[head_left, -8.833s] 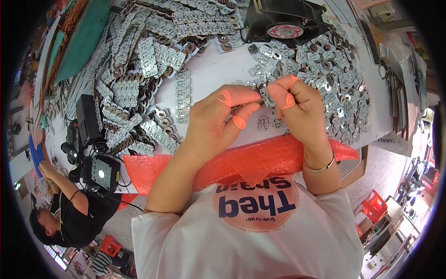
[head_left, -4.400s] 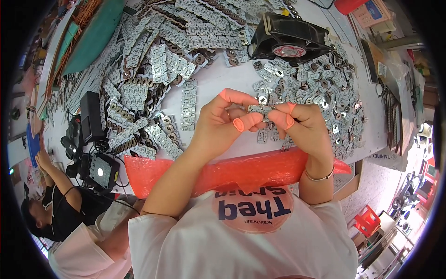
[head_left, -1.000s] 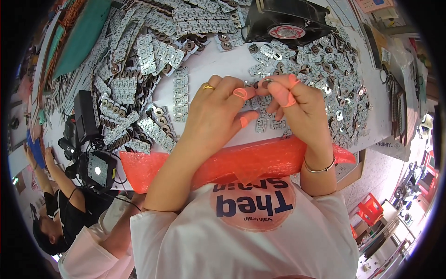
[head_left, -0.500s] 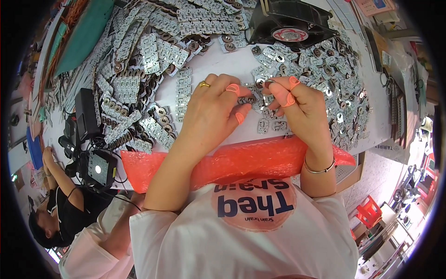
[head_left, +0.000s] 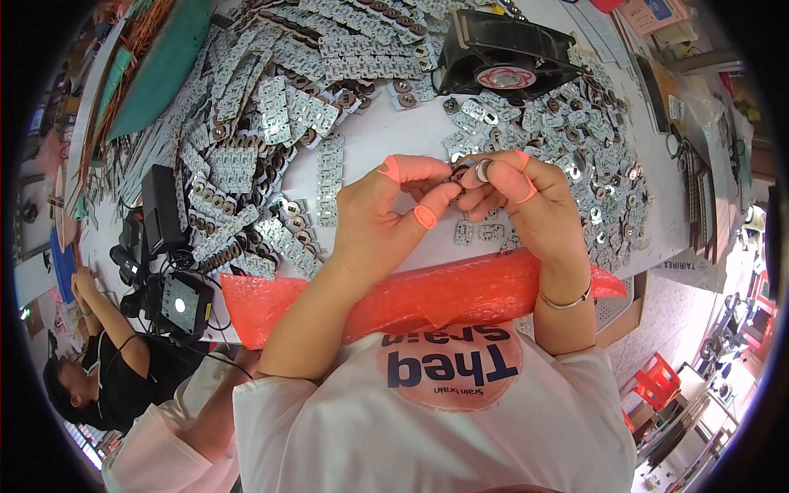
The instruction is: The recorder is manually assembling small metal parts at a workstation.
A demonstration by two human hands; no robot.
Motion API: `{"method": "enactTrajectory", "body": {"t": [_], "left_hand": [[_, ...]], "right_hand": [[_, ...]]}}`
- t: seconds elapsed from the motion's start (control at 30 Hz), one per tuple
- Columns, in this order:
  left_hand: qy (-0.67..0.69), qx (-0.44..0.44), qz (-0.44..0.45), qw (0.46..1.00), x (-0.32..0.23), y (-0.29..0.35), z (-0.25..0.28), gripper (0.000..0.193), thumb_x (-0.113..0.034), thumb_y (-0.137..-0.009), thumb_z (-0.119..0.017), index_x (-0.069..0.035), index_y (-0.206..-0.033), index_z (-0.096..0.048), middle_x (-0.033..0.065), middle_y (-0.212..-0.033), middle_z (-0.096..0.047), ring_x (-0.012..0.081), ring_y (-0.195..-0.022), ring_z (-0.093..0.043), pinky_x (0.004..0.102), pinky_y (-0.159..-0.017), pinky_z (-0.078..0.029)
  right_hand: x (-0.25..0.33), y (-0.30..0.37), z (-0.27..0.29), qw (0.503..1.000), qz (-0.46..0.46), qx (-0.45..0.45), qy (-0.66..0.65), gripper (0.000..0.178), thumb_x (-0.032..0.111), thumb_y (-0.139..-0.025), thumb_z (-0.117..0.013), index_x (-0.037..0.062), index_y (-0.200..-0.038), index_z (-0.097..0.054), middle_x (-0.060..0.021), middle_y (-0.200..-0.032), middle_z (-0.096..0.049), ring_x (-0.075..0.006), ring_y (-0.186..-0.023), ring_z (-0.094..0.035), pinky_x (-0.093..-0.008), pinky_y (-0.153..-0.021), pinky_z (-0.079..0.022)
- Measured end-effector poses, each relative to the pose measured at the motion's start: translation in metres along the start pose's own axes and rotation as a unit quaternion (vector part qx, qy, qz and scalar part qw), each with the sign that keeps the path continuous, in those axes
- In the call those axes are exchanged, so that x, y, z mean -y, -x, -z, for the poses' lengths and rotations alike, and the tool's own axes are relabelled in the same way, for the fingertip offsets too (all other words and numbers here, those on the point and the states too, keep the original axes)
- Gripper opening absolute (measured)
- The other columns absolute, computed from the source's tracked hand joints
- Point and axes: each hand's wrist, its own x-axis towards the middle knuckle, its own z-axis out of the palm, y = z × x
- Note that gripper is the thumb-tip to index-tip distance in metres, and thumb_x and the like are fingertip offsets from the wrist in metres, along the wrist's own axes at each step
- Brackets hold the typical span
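Over the table's middle my two hands meet fingertip to fingertip. My left hand [head_left: 385, 215] is closed in a pinch, thumb against forefinger, on a small dark circuit board piece [head_left: 458, 174], mostly hidden by fingers. Close beside it, my right hand [head_left: 530, 195] is closed too, with a small silver disc [head_left: 483, 170] between thumb and forefinger. Orange finger cots cover some fingers of both hands. Just below the fingertips lie a few loose small circuit boards [head_left: 463, 233]. Left of my left hand a strip of joined boards [head_left: 330, 181] rests on the white table.
Strips of boards [head_left: 234, 168] heap at the left; loose boards [head_left: 604, 164] pile at the right. A black fan [head_left: 511, 57] stands at the back. Red plastic film [head_left: 427, 300] covers the near edge. Black adapters [head_left: 160, 209] with cables sit left, and another person's arm [head_left: 107, 308] shows beyond.
My hands have come together, and the board piece in my left fingers now meets my right fingertips. My left hand has turned, its thumb moving right. The view has shifted slightly.
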Motion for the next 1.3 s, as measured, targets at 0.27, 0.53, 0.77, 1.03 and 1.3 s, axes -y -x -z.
{"method": "enactTrajectory", "body": {"t": [0.27,0.53,0.77,1.03,1.3], "left_hand": [[0.287,0.027,0.218,0.932,-0.009,-0.002,0.008,0.017,0.001,-0.082,-0.067,-0.002,-0.098,-0.06,0.0042,-0.089,-0.064,0.0096,-0.075,-0.059,0.0236,-0.068,-0.049],[0.312,-0.001,0.171,0.934,-0.008,-0.004,0.005,0.021,0.001,-0.086,-0.063,-0.002,-0.106,-0.059,0.0038,-0.092,-0.063,0.0089,-0.081,-0.059,0.0222,-0.071,-0.049],[0.118,0.043,-0.001,0.992,0.005,-0.002,0.011,0.029,0.003,-0.081,-0.066,-0.001,-0.108,-0.058,0.009,-0.103,-0.063,0.016,-0.09,-0.06,0.0276,-0.078,-0.049],[-0.052,0.029,-0.136,0.989,-0.003,-0.008,0.01,0.025,0.006,-0.074,-0.07,-0.004,-0.096,-0.065,0.0114,-0.091,-0.066,0.0225,-0.078,-0.063,0.0296,-0.069,-0.052],[-0.132,0.009,-0.304,0.943,0.001,-0.009,0.017,0.027,0.005,-0.066,-0.073,-0.006,-0.091,-0.068,0.0086,-0.087,-0.065,0.0223,-0.073,-0.062,0.0302,-0.06,-0.049]], "right_hand": [[0.002,-0.002,-0.002,0.999,0.038,0.0,-0.004,0.027,0.021,-0.094,-0.053,-0.0037,-0.093,-0.062,-0.0182,-0.102,-0.062,-0.0184,-0.075,-0.063,-0.0286,-0.065,-0.055],[-0.003,-0.003,-0.003,0.985,-0.063,0.005,-0.158,0.029,0.021,-0.094,-0.053,-0.0065,-0.094,-0.061,-0.013,-0.096,-0.061,-0.0214,-0.081,-0.066,-0.0304,-0.071,-0.057],[-0.008,-0.002,-0.003,0.997,0.068,-0.004,0.024,0.024,0.019,-0.093,-0.056,-0.0033,-0.088,-0.063,-0.0141,-0.101,-0.062,-0.0186,-0.083,-0.063,-0.0295,-0.075,-0.052],[-0.005,-0.003,0.0,0.983,0.146,0.018,0.11,0.018,0.013,-0.091,-0.058,-0.0023,-0.085,-0.065,-0.0139,-0.1,-0.064,-0.0171,-0.082,-0.061,-0.029,-0.074,-0.05],[0.001,-0.005,0.001,0.938,0.289,0.04,0.187,0.012,0.01,-0.084,-0.062,0.0014,-0.075,-0.063,-0.0121,-0.094,-0.067,-0.0192,-0.075,-0.06,-0.0303,-0.069,-0.047]]}}
